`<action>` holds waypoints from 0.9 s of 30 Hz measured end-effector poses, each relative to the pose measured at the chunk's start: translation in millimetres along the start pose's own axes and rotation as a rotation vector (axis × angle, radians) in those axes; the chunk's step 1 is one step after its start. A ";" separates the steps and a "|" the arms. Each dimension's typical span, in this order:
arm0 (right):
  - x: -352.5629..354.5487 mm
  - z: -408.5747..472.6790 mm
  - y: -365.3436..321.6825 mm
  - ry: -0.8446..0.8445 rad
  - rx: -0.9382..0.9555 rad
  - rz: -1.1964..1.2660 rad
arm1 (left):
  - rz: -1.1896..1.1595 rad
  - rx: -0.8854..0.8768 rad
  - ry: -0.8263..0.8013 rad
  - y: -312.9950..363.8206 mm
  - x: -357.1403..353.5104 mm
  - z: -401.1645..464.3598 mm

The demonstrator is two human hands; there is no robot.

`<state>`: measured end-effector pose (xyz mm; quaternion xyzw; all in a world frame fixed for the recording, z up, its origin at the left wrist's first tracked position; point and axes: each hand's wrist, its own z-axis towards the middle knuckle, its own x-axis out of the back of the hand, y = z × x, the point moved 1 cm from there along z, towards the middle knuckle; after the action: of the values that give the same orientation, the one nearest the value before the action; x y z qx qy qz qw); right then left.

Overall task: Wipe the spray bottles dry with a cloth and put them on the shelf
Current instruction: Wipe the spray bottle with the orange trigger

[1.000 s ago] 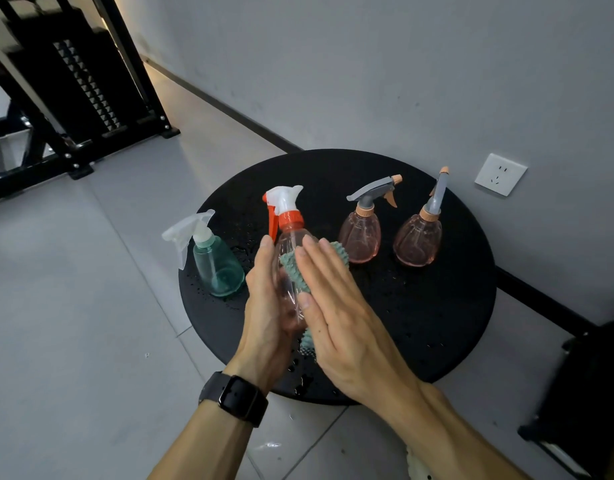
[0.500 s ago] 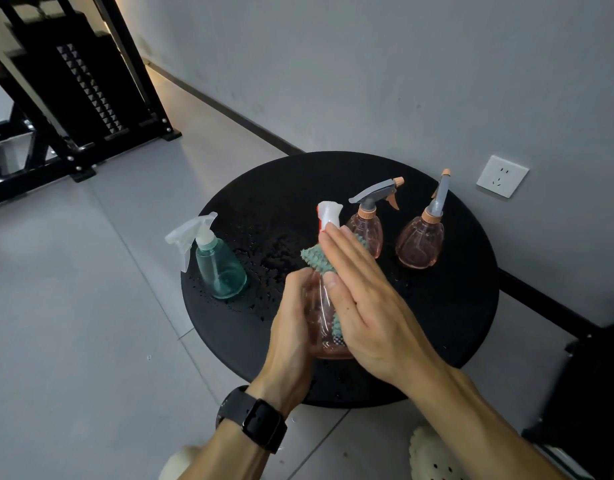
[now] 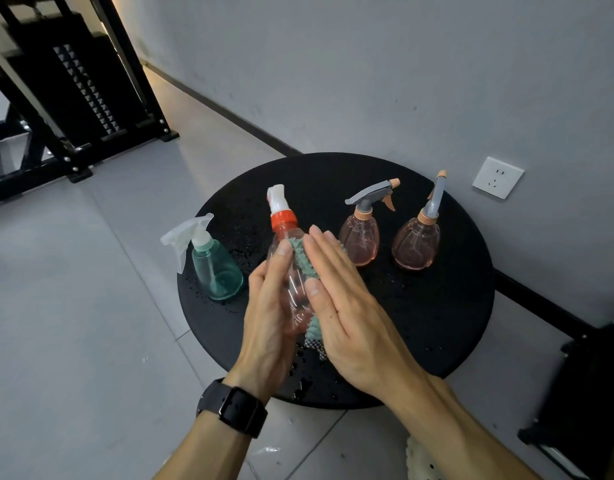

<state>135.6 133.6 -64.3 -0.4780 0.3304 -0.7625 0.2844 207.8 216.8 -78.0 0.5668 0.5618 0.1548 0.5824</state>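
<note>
1. Over the round black worktop (image 3: pixel 437 323), the left hand (image 3: pixel 267 313) is holding a clear spray bottle with an orange collar (image 3: pixel 288 244), its fingers lying nearly straight along the bottle's left side and the thumb reaching up toward the shoulder.
2. The right hand (image 3: pixel 347 306) is pressing a teal nubby cloth (image 3: pixel 303 265) flat against the bottle's right side with straight fingers; the cloth's lower end is hanging out below the palm.
3. The bottle is sitting tilted between the two palms, white nozzle uppermost.
4. A teal spray bottle (image 3: pixel 215 268) is standing just left of the hands, near the worktop's edge.
5. Two pink spray bottles are standing upright behind the right hand: the nearer pink bottle (image 3: pixel 361 240) and the far pink bottle (image 3: pixel 416 244) near the wall.
6. Water droplets are beading on the worktop.
7. A black watch (image 3: pixel 234 407) is sitting on the left wrist.
</note>
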 end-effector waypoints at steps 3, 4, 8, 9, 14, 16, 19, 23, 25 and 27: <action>-2.2 -0.6 -1.4 -0.003 0.016 0.003 | 0.030 -0.014 -0.075 4.6 1.7 1.4; -2.2 -0.5 -1.4 -0.001 0.024 0.004 | 0.023 -0.009 -0.091 5.1 2.0 1.1; 0.9 1.7 1.1 0.013 0.038 -0.019 | 0.021 -0.008 -0.119 1.9 1.6 0.6; 2.0 2.6 2.1 0.018 0.042 -0.037 | 0.043 -0.003 -0.129 0.3 1.4 0.2; 9.7 6.1 7.0 0.053 0.016 -0.073 | 0.241 0.123 -0.197 -4.4 -1.6 -5.7; 13.4 6.8 8.5 0.053 -0.004 -0.065 | 0.271 0.157 -0.233 -5.5 -3.5 -6.8; 15.7 7.1 9.8 0.050 -0.018 -0.059 | 0.285 0.152 -0.267 -4.6 -7.8 -8.2; 12.2 7.2 8.2 0.051 -0.013 -0.056 | 0.222 0.101 -0.214 -4.7 -8.8 -6.9; 8.6 6.6 6.6 0.049 -0.002 -0.058 | 0.152 0.067 -0.164 -3.9 -7.1 -4.7; 3.4 4.5 4.5 0.039 0.027 -0.063 | 0.055 0.026 -0.107 -0.9 -3.7 -1.7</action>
<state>138.9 127.3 -64.5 -0.4692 0.3103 -0.7848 0.2601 204.8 214.3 -76.5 0.5970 0.5159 0.1329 0.5998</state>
